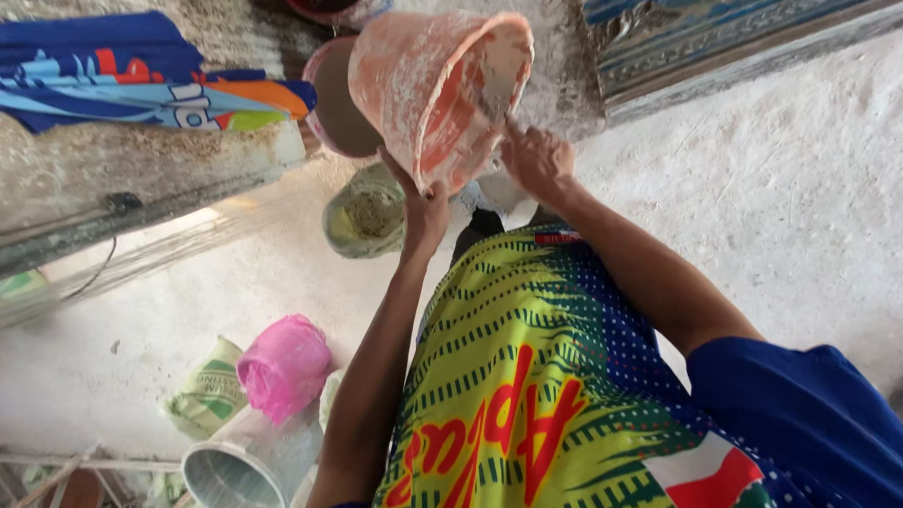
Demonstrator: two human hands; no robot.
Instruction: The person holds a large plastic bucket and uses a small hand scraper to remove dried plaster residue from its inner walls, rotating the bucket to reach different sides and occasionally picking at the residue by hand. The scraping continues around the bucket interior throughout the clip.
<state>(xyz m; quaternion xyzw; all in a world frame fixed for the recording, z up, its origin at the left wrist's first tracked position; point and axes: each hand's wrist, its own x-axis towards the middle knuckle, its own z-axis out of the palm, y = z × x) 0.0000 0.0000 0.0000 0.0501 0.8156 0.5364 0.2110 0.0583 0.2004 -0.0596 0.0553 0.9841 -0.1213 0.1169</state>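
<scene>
At twelve o'clock, the left hand (425, 210) clasps the tilted orange bucket's (436, 89) lower rim; the right hand (536, 161) pinches its rim at three o'clock; a plaster-filled pail (365, 215) stands below.

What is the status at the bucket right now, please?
Left hand grips the orange bucket at its lower rim. Right hand at the rim's other side. Bucket tilted over the grey pail. Nothing between.

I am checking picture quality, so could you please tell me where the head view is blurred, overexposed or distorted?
Head view: the tilted orange bucket and both hands, left and right, look slightly soft; the pale floor is bright and washed out at right; straight edges bend near the frame borders.
</scene>
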